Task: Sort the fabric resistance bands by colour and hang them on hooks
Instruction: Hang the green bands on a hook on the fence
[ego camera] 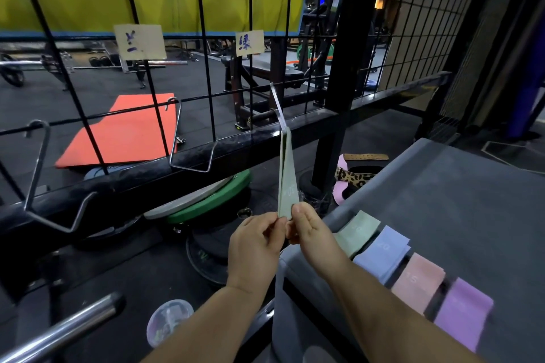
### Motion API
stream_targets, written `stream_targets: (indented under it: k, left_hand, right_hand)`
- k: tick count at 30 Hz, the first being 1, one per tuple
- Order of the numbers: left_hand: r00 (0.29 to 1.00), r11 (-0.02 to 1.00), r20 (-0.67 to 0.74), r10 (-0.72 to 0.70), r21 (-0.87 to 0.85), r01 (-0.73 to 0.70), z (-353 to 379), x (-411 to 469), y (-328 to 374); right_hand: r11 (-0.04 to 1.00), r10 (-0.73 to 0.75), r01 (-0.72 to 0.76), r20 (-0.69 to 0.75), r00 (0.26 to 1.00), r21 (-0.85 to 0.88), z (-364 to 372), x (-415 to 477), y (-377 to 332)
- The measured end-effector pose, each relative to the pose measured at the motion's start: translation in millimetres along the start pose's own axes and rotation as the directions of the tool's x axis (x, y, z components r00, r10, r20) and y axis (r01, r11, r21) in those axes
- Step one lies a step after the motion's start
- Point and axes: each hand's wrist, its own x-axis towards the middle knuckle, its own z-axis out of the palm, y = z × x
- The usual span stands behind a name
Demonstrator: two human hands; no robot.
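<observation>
A green fabric band (pixel 286 180) hangs from the metal hook (pixel 277 106) under the paper label with a green character (pixel 249 43) on the wire grid. My left hand (pixel 256 247) and my right hand (pixel 309 233) both pinch the band's lower end. Two more hooks, a middle hook (pixel 177 138) and a left hook (pixel 41 174), hang bare; another paper label (pixel 139 41) sits above the middle one. On the grey bench (pixel 442 200) at the right lie a green band (pixel 358 234), a blue band (pixel 383 253), a pink band (pixel 418 278) and a purple band (pixel 463 309).
Behind the grid lie an orange mat (pixel 124 132) and gym benches. Below the black rail (pixel 177 162) sit stacked weight plates (pixel 206 200). A barbell sleeve (pixel 59 330) and a plastic cup (pixel 169 321) are near my left forearm. A leopard-print belt (pixel 354 175) lies beyond the bench.
</observation>
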Motion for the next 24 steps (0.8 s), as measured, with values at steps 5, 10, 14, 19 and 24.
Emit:
stream_targets:
  k: [5,10,14,19,24]
  left_hand:
    - [1.0,1.0,0.013,-0.026,0.005,0.026,1.9,0.8,-3.7]
    - [0.998,0.997,-0.026,-0.054,-0.049,0.053,2.1,-0.3,-3.4]
    - [0.998,0.997,-0.035,-0.061,-0.055,0.059,2.9,0.0,-3.6]
    - [0.999,0.998,-0.035,-0.041,-0.056,0.039,2.1,-2.8,-1.2]
    - [0.999,0.998,-0.031,-0.026,-0.066,0.024,3.7,-4.4,-0.8]
  right_hand:
    - [1.0,-0.006,0.006,-0.006,1.0,0.0,1.8,0.1,-0.9]
    - [1.0,0.001,-0.001,-0.012,1.0,0.021,3.0,0.5,0.5]
    - [1.0,0.006,-0.005,-0.018,1.0,0.028,2.4,1.3,1.1]
    - [1.0,-0.001,0.001,-0.03,1.0,0.02,1.1,0.8,2.0]
    - [1.0,0.002,-0.002,-0.035,0.999,-0.007,-1.5,-0.1,3.1]
